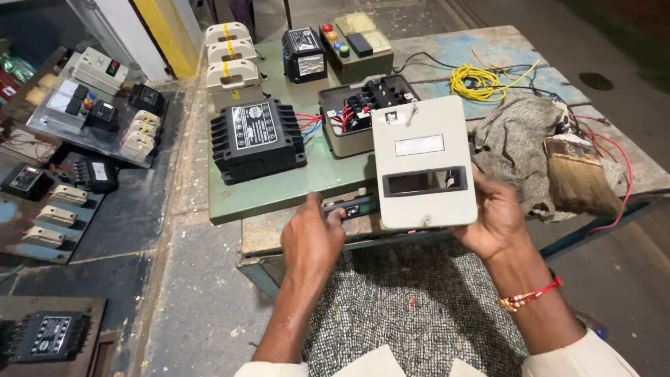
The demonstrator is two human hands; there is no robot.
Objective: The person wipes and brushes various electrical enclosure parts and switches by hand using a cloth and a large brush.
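My right hand [494, 218] grips the lower right corner of a beige rectangular cover plate [423, 162] with a dark slot, held tilted over the table's near edge. My left hand [312, 236] closes on a small dark tool or part [352, 207] lying at the front edge of the green panel [279, 192]. Behind the cover sits an open beige box [352, 115] with a black contactor and red and blue wires inside. A black finned transformer-like unit [257, 139] stands on the panel to the left.
Three cream fuse holders [232, 59], a black block [303, 54] and a push-button box [357, 45] sit at the panel's back. Yellow wire [481, 82], a grey rag [516, 150] and a brush [578, 178] lie right. More panels with switchgear lie on the floor left [84, 126].
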